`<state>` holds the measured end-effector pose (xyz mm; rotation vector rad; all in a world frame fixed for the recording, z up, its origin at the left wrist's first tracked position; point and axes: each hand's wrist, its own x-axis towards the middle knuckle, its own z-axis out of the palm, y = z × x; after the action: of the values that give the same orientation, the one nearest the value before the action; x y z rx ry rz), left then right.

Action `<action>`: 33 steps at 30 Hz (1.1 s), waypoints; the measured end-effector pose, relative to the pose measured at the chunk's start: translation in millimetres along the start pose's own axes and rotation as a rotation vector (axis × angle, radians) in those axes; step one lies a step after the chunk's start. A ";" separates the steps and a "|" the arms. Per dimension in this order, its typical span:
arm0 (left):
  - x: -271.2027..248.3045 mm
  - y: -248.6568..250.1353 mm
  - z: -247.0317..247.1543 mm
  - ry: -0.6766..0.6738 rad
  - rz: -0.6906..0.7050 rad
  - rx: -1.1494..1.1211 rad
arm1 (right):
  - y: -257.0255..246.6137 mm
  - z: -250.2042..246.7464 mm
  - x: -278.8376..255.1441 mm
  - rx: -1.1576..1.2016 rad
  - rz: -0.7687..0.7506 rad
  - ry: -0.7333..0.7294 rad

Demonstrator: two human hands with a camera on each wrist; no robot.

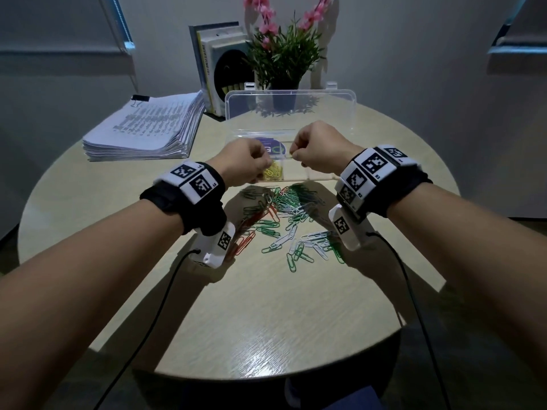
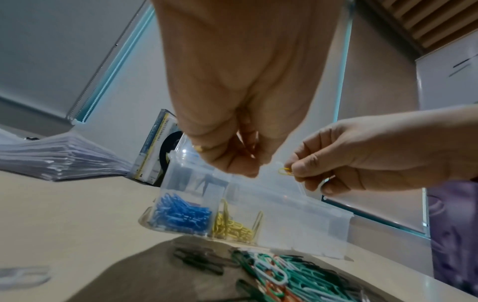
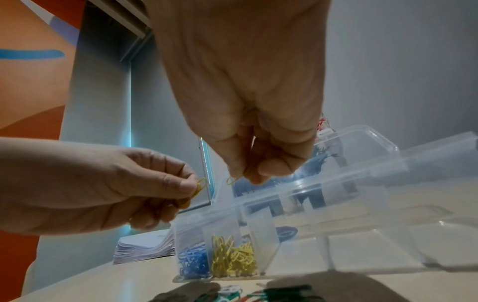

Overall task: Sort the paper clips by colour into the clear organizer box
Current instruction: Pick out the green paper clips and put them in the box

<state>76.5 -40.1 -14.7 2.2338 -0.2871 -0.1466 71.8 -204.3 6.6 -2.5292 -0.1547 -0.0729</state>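
Nearest me on bench (image 1: 266,315): loose pile of green, white, red, black paper clips (image 1: 284,220). Above it my left hand (image 1: 245,164), fingers pinching yellow clips (image 3: 198,191); my right hand (image 1: 316,149), fingers pinching one yellow paper clip (image 2: 284,171). Beyond: clear organizer box (image 1: 322,113), lid up, blue and yellow clips in adjacent compartments. Farther: paper stack (image 1: 148,128), books, potted plant (image 1: 284,57).

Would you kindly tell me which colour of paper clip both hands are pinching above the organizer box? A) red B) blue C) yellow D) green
C: the right wrist view shows the left hand and the right hand each pinching a yellow paper clip above the clear organizer box.
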 end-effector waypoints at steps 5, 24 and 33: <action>18.4 6.4 -2.4 0.257 0.033 0.127 | -10.5 3.3 16.1 -0.019 -0.023 0.116; -4.0 15.0 -17.6 0.128 -0.160 -0.302 | -1.1 4.9 -1.3 -0.260 0.041 -0.130; -47.1 -4.3 -6.1 0.048 -0.299 -0.986 | 2.3 25.0 -11.4 -0.547 0.057 -0.330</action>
<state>32.9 -20.8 -14.0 1.2801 0.1404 -0.3142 61.2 -193.0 -16.2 -3.0731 -0.2161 0.3760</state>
